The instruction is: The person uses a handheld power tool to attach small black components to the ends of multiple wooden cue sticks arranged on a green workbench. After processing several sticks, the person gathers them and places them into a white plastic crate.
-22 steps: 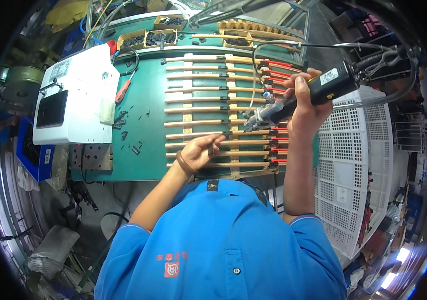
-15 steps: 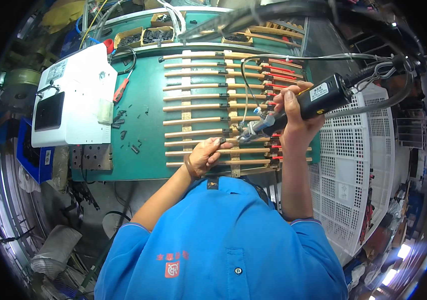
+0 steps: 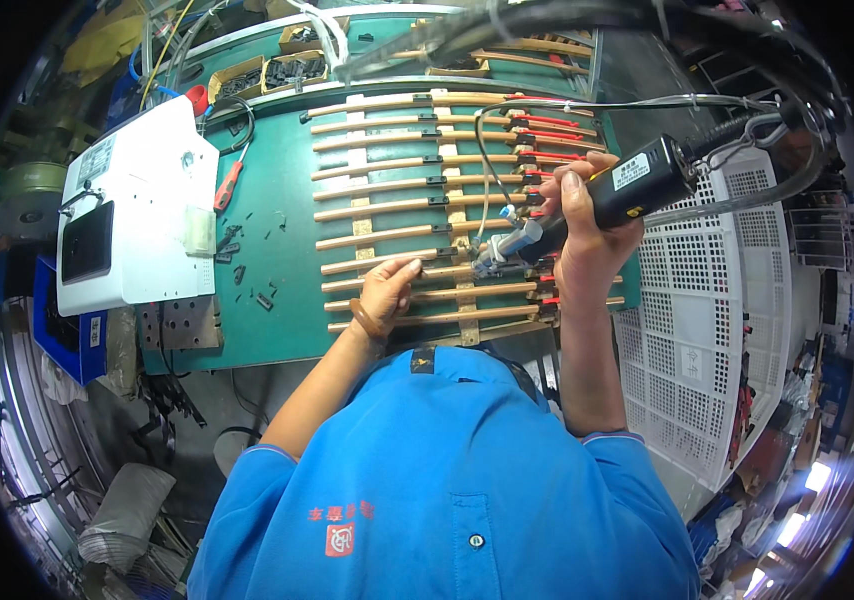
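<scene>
My right hand [image 3: 595, 225] is wrapped around a black electric screwdriver [image 3: 637, 182], its clear-and-metal nose tilted down to the left over the wooden sticks. The tip is close to a stick near the front of the row; the exact contact is hard to see. My left hand [image 3: 385, 292], closed with a bracelet at the wrist, has its fingertips on a wooden stick [image 3: 347, 287] left of the tip. Several such sticks lie side by side across pale wooden support strips [image 3: 359, 160], with small black clips [image 3: 435, 181] midway and black-and-red pieces [image 3: 547, 136] at their right ends.
A white machine housing [image 3: 137, 210] stands at the left, beside a red-handled screwdriver [image 3: 230, 185]. Loose black parts [image 3: 265, 300] lie on the green table [image 3: 277, 335]. Parts boxes [image 3: 292, 72] sit behind. White perforated crates [image 3: 687, 320] stand right; cables [image 3: 637, 103] hang overhead.
My left hand has shifted left and slightly away from me, off the black clip it was touching. The electric screwdriver has moved slightly left with my right hand. The whole view has shifted a little.
</scene>
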`<action>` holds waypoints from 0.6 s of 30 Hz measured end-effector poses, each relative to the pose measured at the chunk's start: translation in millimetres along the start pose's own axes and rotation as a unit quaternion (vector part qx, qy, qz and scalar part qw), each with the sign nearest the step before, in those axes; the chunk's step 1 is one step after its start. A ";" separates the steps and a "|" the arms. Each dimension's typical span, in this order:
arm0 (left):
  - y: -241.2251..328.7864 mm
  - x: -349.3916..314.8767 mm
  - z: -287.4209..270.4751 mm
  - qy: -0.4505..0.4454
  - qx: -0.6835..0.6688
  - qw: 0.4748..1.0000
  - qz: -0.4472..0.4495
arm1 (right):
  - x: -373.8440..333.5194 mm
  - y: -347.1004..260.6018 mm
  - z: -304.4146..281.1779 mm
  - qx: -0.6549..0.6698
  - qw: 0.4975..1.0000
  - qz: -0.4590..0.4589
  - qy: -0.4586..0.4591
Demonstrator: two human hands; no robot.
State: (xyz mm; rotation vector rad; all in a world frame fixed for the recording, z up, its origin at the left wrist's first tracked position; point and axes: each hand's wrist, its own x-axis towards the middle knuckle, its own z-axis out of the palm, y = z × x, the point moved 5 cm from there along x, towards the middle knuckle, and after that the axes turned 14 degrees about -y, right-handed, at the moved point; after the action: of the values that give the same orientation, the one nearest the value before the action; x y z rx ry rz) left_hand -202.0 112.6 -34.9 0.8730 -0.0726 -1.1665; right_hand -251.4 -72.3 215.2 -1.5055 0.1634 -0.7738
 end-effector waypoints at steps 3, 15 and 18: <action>7.3 -4.6 -7.2 0.026 -0.001 1.000 -0.007 | 0.8 1.4 0.8 -0.014 1.000 -0.020 -0.004; 4.0 0.4 6.3 -0.015 0.106 0.991 -0.077 | 3.1 2.0 8.2 0.013 1.000 0.003 -0.016; 10.6 5.0 33.8 -0.093 0.144 0.985 -0.034 | 1.6 0.5 9.2 0.023 1.000 0.007 -0.014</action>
State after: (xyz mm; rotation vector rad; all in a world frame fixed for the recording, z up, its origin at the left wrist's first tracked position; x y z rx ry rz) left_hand -207.8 90.8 -7.1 1.0244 -0.3744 -1.3202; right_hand -245.0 -65.6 216.3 -1.4707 0.1336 -0.7404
